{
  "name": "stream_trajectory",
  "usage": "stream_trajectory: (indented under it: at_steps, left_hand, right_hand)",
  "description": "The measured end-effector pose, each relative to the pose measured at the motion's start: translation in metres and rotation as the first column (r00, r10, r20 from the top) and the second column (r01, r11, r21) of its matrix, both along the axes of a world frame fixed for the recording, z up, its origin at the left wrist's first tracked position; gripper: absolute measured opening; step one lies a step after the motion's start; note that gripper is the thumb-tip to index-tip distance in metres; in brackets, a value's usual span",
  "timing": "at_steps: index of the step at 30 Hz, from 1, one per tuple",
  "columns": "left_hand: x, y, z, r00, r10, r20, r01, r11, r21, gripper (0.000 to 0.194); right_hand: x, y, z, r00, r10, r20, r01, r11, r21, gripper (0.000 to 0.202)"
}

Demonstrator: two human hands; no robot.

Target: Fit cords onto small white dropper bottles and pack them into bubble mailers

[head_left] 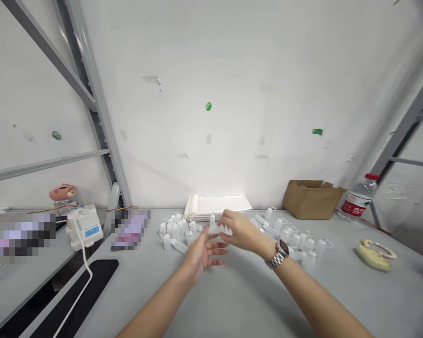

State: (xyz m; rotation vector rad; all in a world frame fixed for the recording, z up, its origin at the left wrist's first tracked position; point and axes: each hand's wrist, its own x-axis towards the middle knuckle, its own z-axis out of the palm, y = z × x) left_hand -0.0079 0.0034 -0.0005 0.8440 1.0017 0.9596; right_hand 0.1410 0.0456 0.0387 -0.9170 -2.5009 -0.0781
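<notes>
Above the grey table (229, 300), at its middle, my left hand (205, 253) has its lower fingers spread to the right, while its thumb and index finger are at a small translucent bottle (212, 219) with a pointed tip. My right hand (238, 230), with a watch (281, 251) on its wrist, curls its fingers at the same bottle from the right. What its fingertips pinch is too small to tell. Several similar white bottles (175, 231) stand left of my hands, and several more (296, 240) stand or lie to the right.
A stack of white sheets (220, 205) lies against the wall. At the back right are an open cardboard box (312, 202) and a red-capped water bottle (357, 199). A yellow item (372, 258) lies right; a white device (85, 227) with a cable and a black mat (95, 286) are left.
</notes>
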Motion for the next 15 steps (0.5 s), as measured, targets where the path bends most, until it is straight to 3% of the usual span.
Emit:
stream_trajectory:
  at_steps: [4,7,9,12,15]
  left_hand:
    - [0.001,-0.002,-0.005,0.987,-0.121,0.106,0.126,0.991,-0.038,0.047]
    - [0.001,0.002,-0.012,0.989,-0.058,0.138,0.069,0.995,-0.074,0.026]
    - [0.000,0.005,-0.014,0.987,0.020,0.161,-0.003,0.994,-0.105,0.016]
    - [-0.002,0.008,-0.013,0.982,0.088,0.165,-0.067,0.989,-0.129,0.012]
    - [-0.003,0.008,-0.012,0.985,0.099,0.144,-0.074,0.983,-0.170,0.017]
  right_hand:
    - [0.007,-0.018,-0.027,0.999,0.034,0.031,-0.028,0.987,-0.161,0.029]
    - [0.012,-0.013,-0.040,0.983,0.069,-0.172,-0.125,0.932,-0.339,0.039]
    - [0.017,-0.005,-0.048,0.947,0.027,-0.321,-0.162,0.901,-0.402,0.041]
    - [0.024,0.006,-0.063,0.908,-0.113,-0.403,-0.070,0.908,-0.412,0.037]
    - [0.026,0.012,-0.075,0.929,-0.158,-0.336,0.035,0.939,-0.343,0.034]
